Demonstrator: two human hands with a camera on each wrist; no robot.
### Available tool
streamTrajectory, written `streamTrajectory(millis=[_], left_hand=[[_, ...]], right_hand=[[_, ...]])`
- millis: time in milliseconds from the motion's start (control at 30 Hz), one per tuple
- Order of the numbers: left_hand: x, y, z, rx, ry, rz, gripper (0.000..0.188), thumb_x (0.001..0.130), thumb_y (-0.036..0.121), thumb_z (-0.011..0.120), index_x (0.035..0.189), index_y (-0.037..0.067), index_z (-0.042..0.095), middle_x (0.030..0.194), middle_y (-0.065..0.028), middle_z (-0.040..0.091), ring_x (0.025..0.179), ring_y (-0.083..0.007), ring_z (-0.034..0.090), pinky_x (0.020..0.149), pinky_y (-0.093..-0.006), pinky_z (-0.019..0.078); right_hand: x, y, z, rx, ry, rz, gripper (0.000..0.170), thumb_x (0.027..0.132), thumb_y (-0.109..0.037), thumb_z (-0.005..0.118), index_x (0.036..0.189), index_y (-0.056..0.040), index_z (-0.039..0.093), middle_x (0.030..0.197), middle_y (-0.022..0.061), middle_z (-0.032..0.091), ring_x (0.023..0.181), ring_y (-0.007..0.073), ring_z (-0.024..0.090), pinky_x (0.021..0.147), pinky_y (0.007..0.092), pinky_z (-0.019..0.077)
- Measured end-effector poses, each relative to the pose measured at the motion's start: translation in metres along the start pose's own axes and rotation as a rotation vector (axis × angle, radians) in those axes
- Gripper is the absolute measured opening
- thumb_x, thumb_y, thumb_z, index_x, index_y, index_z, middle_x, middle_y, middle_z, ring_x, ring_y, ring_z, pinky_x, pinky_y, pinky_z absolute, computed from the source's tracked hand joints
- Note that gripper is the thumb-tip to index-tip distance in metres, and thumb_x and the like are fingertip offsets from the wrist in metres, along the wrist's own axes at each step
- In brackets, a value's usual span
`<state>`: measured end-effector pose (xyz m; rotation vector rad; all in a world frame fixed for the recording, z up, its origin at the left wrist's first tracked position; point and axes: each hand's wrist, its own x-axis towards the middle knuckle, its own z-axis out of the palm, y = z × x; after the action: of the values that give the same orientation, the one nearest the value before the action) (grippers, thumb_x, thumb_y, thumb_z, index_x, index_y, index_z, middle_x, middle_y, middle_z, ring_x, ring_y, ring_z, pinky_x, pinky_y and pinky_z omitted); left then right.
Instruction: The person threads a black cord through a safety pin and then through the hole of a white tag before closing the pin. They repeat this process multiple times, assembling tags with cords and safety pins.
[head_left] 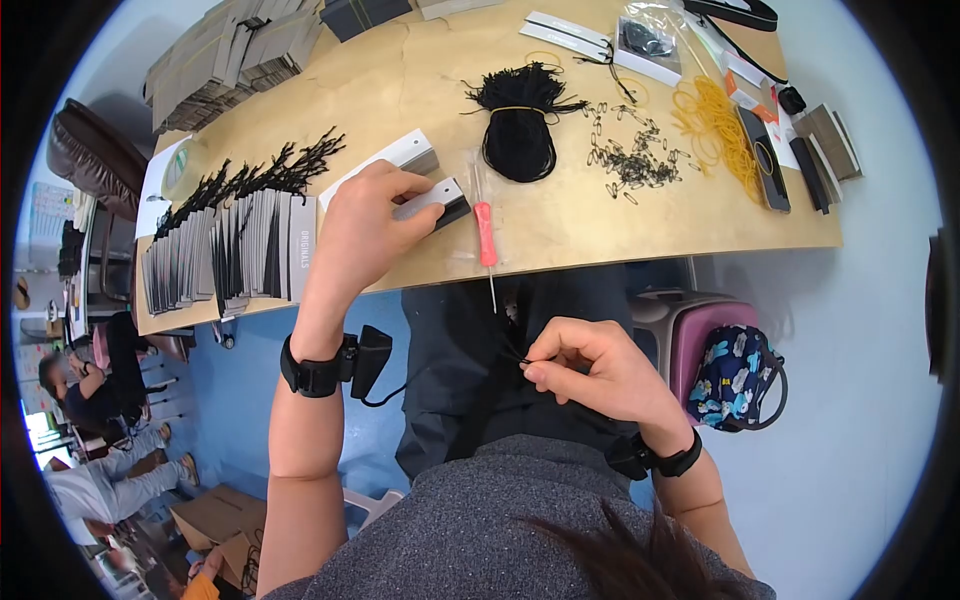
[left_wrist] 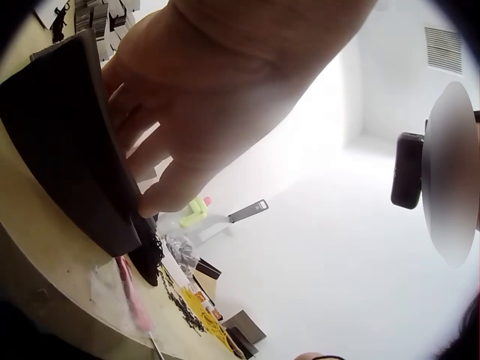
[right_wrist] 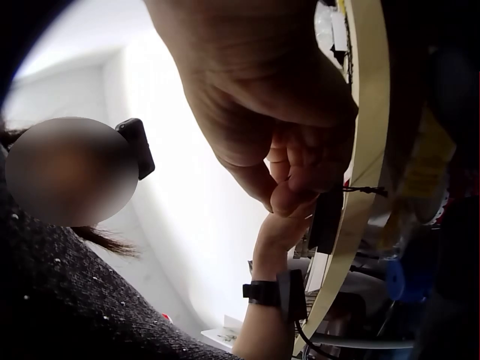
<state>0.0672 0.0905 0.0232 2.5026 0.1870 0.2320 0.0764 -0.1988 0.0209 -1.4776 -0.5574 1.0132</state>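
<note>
In the head view the left hand [head_left: 365, 225] grips a short stack of tags [head_left: 452, 203] by its sides, beside a second white-topped stack [head_left: 405, 152]. Over the lap, the right hand [head_left: 600, 370] pinches thin black cord [head_left: 516, 354] between thumb and fingertip. A red-handled tool [head_left: 486, 235] lies with its metal shaft over the table's front edge. The left wrist view shows the dark side of a stack [left_wrist: 71, 142] against the left hand [left_wrist: 195, 112]. In the right wrist view dark cord ends [right_wrist: 366, 190] stick out past the right hand [right_wrist: 277, 127].
Grey tags with black cords [head_left: 262, 245] stand in rows at the left of the table [head_left: 400, 70]. A banded black cord bundle [head_left: 519, 140], scattered small pins [head_left: 640, 160], yellow bands [head_left: 705, 125] and a phone [head_left: 765, 165] lie behind and to the right.
</note>
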Motion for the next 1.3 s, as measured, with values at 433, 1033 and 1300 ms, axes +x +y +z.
streamTrajectory(millis=[433, 1033, 1300], left_hand=[[-0.019, 0.025, -0.005, -0.027, 0.199, 0.105, 0.033, 0.077, 0.005, 0.077, 0.108, 0.0, 0.069, 0.101, -0.0138, 0.068, 0.092, -0.0256, 0.067, 0.083, -0.0349, 0.0525], [-0.117, 0.026, 0.078, -0.218, 0.26, 0.077, 0.048, 0.07, 0.001, 0.085, 0.116, 0.006, 0.074, 0.099, -0.011, 0.071, 0.085, -0.0246, 0.065, 0.073, -0.0335, 0.0522], [-0.119, 0.024, 0.085, -0.223, 0.272, 0.083, 0.048, 0.07, 0.0, 0.085, 0.116, 0.005, 0.074, 0.099, -0.0109, 0.071, 0.086, -0.0246, 0.065, 0.074, -0.0332, 0.0523]], right_hand=[[-0.004, 0.007, -0.002, -0.026, -0.004, -0.029, 0.012, 0.095, -0.011, 0.069, 0.093, -0.0008, 0.063, 0.072, 0.0008, 0.064, 0.06, 0.0044, 0.058, 0.053, 0.0214, 0.0454], [0.007, 0.016, 0.0, -0.033, 0.057, -0.036, 0.012, 0.096, -0.013, 0.069, 0.094, -0.0018, 0.064, 0.073, -0.0008, 0.062, 0.06, 0.0033, 0.055, 0.053, 0.0212, 0.0432], [0.017, 0.021, 0.003, -0.148, 0.105, -0.026, 0.013, 0.093, -0.011, 0.069, 0.091, 0.0004, 0.063, 0.067, 0.0027, 0.06, 0.059, 0.0052, 0.056, 0.054, 0.0237, 0.0422]])
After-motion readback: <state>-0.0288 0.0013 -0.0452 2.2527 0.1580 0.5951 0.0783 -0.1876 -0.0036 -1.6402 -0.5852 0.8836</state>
